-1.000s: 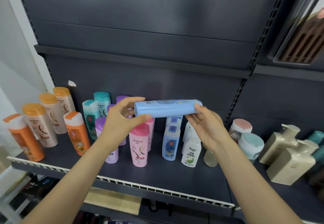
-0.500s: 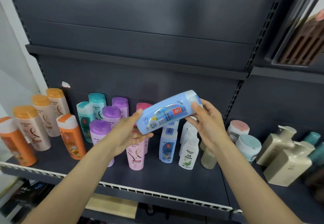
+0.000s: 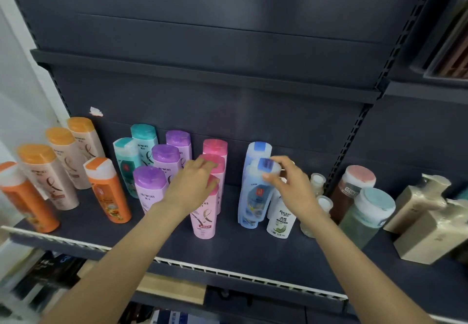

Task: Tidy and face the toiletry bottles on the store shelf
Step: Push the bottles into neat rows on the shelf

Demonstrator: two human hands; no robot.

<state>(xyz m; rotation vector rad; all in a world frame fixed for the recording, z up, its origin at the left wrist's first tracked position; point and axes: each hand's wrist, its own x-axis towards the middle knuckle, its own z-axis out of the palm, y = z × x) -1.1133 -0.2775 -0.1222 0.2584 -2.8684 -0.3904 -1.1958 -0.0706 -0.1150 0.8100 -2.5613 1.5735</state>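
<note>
Your right hand point(image 3: 291, 186) holds the front blue bottle point(image 3: 255, 194) by its cap, thumb and fingers point(image 3: 268, 177) curled around the top. That bottle stands upright on the dark shelf point(image 3: 248, 252), directly in front of a second blue bottle point(image 3: 258, 152) and just beside a small white bottle with a green label point(image 3: 281, 218) to its right.

Your left hand point(image 3: 192, 186) reaches over the row of pink bottles, its fingers fairly straight and lying on the cap of the front pink bottle point(image 3: 203, 219); they do not look wrapped around it, though motion blur softens the fingertips.

Left of the pink row stand purple-capped bottles point(image 3: 149, 189), then teal-capped ones point(image 3: 126, 161), then orange and beige bottles point(image 3: 109, 192) out to the shelf's left end. At the right sit two round-lidded jars point(image 3: 367, 212) and beige pump bottles point(image 3: 425, 232).
</note>
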